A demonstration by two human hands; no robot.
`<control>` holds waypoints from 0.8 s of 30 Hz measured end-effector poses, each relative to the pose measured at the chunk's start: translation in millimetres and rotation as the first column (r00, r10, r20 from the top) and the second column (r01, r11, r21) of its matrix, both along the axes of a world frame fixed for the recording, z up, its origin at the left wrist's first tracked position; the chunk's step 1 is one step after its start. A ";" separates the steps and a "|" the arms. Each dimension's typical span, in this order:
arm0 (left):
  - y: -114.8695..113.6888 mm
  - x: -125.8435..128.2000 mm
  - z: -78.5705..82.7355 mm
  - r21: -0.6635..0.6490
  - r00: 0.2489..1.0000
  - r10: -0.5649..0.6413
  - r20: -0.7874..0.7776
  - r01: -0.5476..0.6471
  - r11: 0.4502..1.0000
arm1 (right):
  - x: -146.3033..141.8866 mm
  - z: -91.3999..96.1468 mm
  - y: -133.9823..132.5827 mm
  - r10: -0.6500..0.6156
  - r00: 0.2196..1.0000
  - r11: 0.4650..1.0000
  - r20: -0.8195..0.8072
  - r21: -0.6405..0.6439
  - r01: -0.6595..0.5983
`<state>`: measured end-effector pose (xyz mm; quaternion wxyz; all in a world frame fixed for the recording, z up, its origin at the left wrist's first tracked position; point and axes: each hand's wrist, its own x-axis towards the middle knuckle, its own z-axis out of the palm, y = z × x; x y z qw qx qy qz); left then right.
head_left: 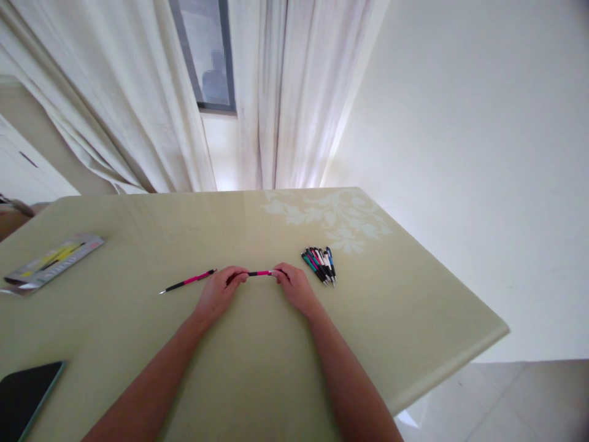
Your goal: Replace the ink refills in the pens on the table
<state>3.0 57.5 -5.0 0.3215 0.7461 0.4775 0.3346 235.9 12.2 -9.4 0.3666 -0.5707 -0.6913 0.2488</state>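
Stretched level between my two hands is a pink and black pen point(261, 273), just above or on the table. My left hand point(221, 291) pinches its left end, and my right hand point(294, 286) pinches its right end; both tips are covered by fingers. Another pink and black pen point(189, 280) lies on the table just left of my left hand, its silver tip pointing left. To the right of my right hand rests a bunch of several pens point(321, 264) in green, pink, white and blue with black grips, side by side.
The pale green table point(257, 368) has a white floral pattern at its far right. A grey and yellow package point(57, 259) lies at the left. A dark flat device point(27, 396) sits at the near left corner. Curtains point(294, 92) and a white wall point(460, 153) stand beyond.
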 end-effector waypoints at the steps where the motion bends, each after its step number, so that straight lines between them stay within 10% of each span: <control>1: 0.0 0.8 0.1 -0.008 1.000 -0.006 -0.005 0.006 1.000 | 1.3 -0.1 0.3 0.003 1.000 1.000 0.000 -0.014 -0.003; 14: -3.2 4.3 -2.2 -0.041 0.995 0.077 0.062 -0.074 0.996 | 15.7 7.5 16.4 0.157 0.943 0.988 0.294 -0.045 -0.150; 24: -4.9 1.8 -0.6 -0.039 1.000 0.019 0.020 -0.018 0.999 | 23.5 10.8 8.0 0.186 0.981 0.979 0.064 -0.098 -0.179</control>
